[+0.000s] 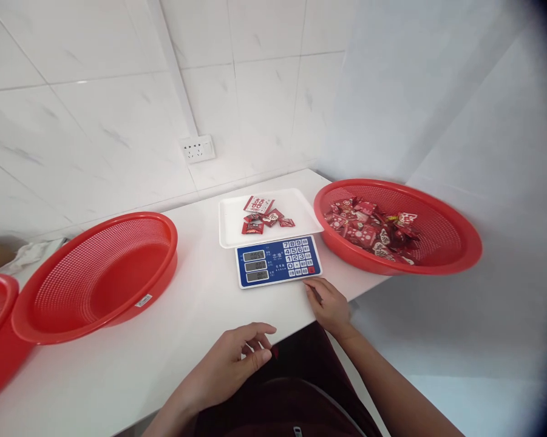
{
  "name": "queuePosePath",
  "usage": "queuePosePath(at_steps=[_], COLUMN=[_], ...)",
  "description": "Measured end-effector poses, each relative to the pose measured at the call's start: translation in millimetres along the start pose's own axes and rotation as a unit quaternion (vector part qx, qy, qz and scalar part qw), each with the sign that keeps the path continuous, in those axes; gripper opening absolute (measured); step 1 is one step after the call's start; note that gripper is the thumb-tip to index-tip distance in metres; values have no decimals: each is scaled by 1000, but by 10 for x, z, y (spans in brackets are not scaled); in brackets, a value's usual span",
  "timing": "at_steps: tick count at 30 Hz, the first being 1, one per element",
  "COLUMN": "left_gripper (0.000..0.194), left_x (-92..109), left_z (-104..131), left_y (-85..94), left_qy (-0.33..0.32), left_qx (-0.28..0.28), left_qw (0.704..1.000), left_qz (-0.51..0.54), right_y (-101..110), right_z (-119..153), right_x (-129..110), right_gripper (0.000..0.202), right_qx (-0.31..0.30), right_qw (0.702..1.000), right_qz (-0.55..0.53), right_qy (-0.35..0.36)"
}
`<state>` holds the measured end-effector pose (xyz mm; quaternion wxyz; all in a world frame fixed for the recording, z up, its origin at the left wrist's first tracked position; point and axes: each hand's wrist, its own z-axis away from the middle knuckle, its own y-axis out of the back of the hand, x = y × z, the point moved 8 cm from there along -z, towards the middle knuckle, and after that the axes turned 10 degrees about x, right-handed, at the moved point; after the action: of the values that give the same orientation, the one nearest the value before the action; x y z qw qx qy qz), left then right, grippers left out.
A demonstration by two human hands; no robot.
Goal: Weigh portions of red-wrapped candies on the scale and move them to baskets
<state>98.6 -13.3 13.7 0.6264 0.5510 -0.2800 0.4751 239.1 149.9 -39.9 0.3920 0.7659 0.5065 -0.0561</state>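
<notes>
A digital scale (277, 261) with a blue keypad panel stands on the white table. Several red packets (270, 217) lie on its white tray (230, 223), one of them larger and partly white. At the table's front edge my left hand (239, 358) hovers with bent, parted fingers and nothing in it. My right hand (330, 305) rests just below the scale's lower right corner, thumb and index finger apart, holding nothing visible. On the right, a red perforated basket (441, 212) contains many red packets (368, 233).
An empty-looking red basket (104, 273) sits at the left, with part of another red basket (2, 340) beyond it. A white tiled wall with a socket (198, 149) rises behind the table (195, 315). A cloth-like item (31, 254) lies at the far left.
</notes>
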Motion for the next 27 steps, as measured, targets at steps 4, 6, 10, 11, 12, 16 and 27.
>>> queuePosePath(at_steps=[4, 6, 10, 11, 12, 16, 27], left_gripper=[30, 30, 29, 29, 29, 30, 36], left_x=[40, 94, 210, 229, 245, 321, 799], left_z=[-73, -119, -199, -220, -243, -368, -1071], left_y=[204, 314, 464, 490, 518, 682, 1272], left_qy=[-7, -15, -33, -36, -37, -53, -106], left_qx=[47, 72, 104, 108, 112, 145, 218], left_qw=[998, 996, 992, 991, 990, 984, 951], left_qz=[-36, -50, -62, -66, -70, -85, -193], right_y=[-21, -22, -16, -16, -15, -17, -15], right_z=[16, 15, 10, 10, 9, 5, -1], right_x=[33, 35, 22, 21, 21, 17, 30], right_gripper=[20, 20, 20, 20, 21, 20, 19], right_qx=[14, 15, 10, 9, 8, 7, -7], right_qw=[1000, 1000, 1000, 1000, 1000, 1000, 1000], right_qz=[-3, -3, -4, -4, -3, -3, -9], right_qy=[10, 14, 19, 19, 18, 19, 1])
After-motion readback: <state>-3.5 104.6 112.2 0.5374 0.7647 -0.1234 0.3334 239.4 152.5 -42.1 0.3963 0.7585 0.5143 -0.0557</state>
